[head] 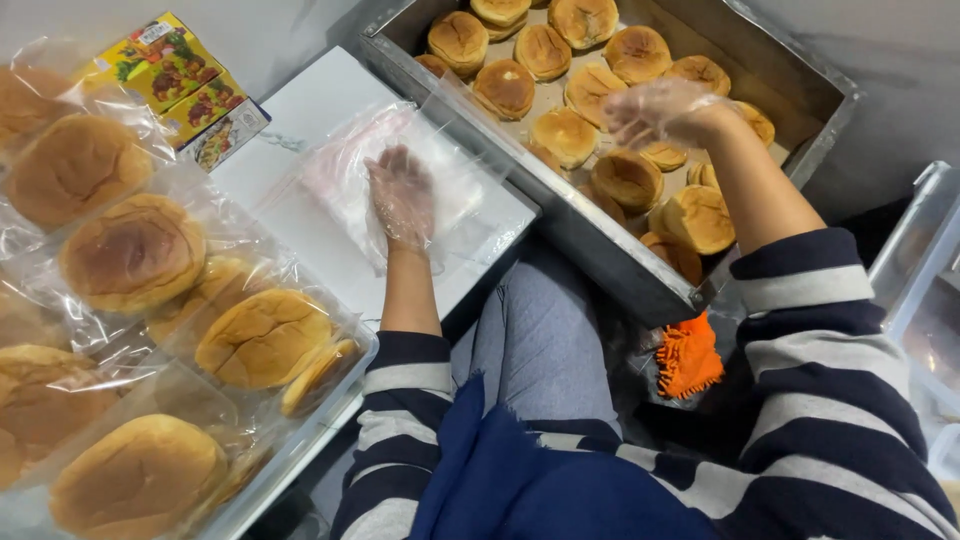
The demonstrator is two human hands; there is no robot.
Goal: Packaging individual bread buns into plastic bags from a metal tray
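My left hand (402, 197), in a thin clear glove, lies flat with fingers spread on a stack of clear plastic bags (345, 165) on a white board (300, 105). My right hand (660, 110), also gloved, hovers with fingers apart over the buns (565, 132) in a metal tray (590, 235), just above one bun; it holds nothing that I can see. The tray holds several round golden buns, some stacked, on a pale liner.
Several bagged buns (135, 250) are piled at the left. A yellow-green printed packet (165, 62) lies at the back left. An orange cloth (688, 358) sits below the tray. A clear plastic bin (925, 270) stands at the right edge. My jeans-clad knee and a blue scarf fill the centre.
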